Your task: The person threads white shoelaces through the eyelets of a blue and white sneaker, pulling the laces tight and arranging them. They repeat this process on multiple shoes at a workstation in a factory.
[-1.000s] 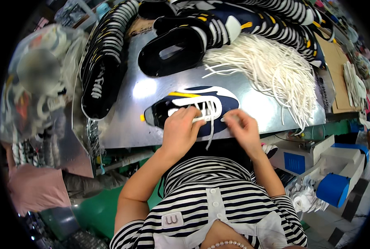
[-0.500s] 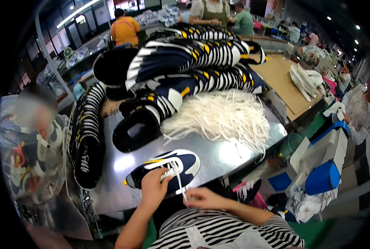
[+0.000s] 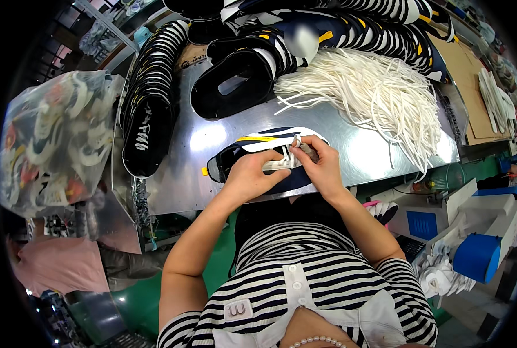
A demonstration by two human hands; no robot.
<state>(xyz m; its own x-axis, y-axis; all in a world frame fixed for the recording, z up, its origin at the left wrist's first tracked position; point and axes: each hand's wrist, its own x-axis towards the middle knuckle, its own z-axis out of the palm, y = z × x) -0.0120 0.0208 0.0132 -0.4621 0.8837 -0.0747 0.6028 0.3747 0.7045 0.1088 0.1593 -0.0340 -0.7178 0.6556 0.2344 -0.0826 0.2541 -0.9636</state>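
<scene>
Right grip [image 3: 319, 164] pinches thin white lace [image 3: 297, 140] on rounded shoe [image 3: 290, 183].

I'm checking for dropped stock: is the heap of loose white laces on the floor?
No, the heap of white laces lies on the metal table, beyond the shoe.

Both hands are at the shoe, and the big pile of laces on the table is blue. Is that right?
Not quite: the pile of laces on the table is white, not blue. The head view shows it. The left hand and right hand are both at the shoe.
</scene>
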